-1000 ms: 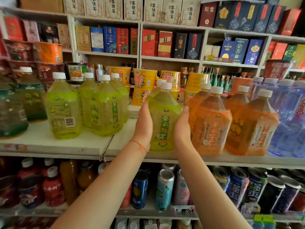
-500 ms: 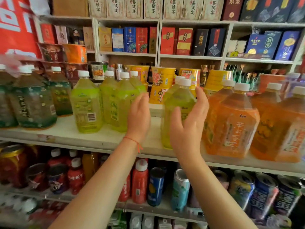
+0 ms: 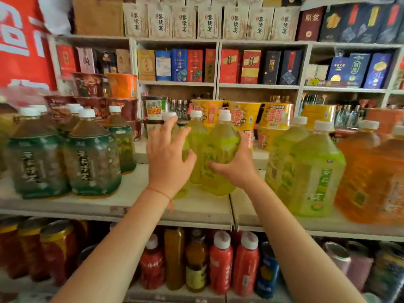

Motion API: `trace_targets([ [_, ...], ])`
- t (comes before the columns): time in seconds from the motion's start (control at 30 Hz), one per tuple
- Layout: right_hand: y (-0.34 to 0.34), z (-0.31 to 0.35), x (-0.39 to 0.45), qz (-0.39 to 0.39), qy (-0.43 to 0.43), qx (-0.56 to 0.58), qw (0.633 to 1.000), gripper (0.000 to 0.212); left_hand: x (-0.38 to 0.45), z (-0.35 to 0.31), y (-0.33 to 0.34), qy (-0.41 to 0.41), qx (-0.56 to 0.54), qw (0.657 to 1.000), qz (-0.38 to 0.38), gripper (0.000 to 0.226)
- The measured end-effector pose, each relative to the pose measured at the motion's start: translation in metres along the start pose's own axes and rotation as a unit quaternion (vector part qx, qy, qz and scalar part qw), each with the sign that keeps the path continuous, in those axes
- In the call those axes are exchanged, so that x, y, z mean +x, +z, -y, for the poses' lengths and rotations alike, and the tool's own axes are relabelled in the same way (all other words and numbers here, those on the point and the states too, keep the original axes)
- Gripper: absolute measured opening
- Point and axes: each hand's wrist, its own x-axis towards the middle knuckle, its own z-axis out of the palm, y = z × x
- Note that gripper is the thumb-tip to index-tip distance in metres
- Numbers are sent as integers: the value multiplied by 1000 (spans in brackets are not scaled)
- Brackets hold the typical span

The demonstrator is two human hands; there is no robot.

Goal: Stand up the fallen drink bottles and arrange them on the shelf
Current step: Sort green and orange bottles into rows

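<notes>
Bottle (image 3: pixel 218 156) upright in our right hand's (image 3: pixel 237 169) grip, left hand (image 3: pixel 167 158) spread beside it. We could topple its crowded yellow-green neighbours (image 3: pixel 196 147).

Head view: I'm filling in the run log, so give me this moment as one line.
right hand: grips front yellow-green bottle | left hand: spread by neighbouring bottles | bottle: upright on shelf

Yellow-green bottle (image 3: pixel 218 158), white cap (image 3: pixel 225 115)

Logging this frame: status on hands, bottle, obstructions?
Right hand gripping the yellow-green bottle, upright on the shelf. Left hand open, fingers spread beside it. Green bottles close on the right.
</notes>
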Motion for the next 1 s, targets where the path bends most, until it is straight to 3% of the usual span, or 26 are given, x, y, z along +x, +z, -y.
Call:
trace_targets([
  [0.1,11,2,-13,-100,13,-133,986,122,-3,9,8,21,29,999,12,41],
  [0.2,14,2,-28,-209,39,-252,944,125,-4,12,10,39,36,999,-9,32],
  [0.27,9,1,-31,-242,60,-298,922,127,-4,14,13,50,40,998,-12,29],
  [0.6,3,11,-28,-217,125,-435,865,128,-4,20,11,70,42,997,7,31],
  [0.67,6,18,-32,-222,95,-481,843,118,-5,21,10,68,35,997,6,32],
  [0.7,10,23,-33,-239,41,-482,842,109,-5,21,10,65,33,997,6,33],
  [0.77,21,33,-29,-269,-124,-415,860,84,-4,23,10,61,31,998,0,36],
  [0.83,33,43,-18,-207,-166,-294,918,64,-1,27,9,63,26,998,-7,38],
  [0.9,45,49,-4,-74,-45,-175,981,67,-2,31,7,63,17,998,-13,35],
  [0.97,54,48,7,11,105,-79,991,76,-4,34,6,58,10,998,-27,28],
  [1.0,58,45,10,32,136,-69,988,78,-5,36,6,56,11,998,-35,25],
])
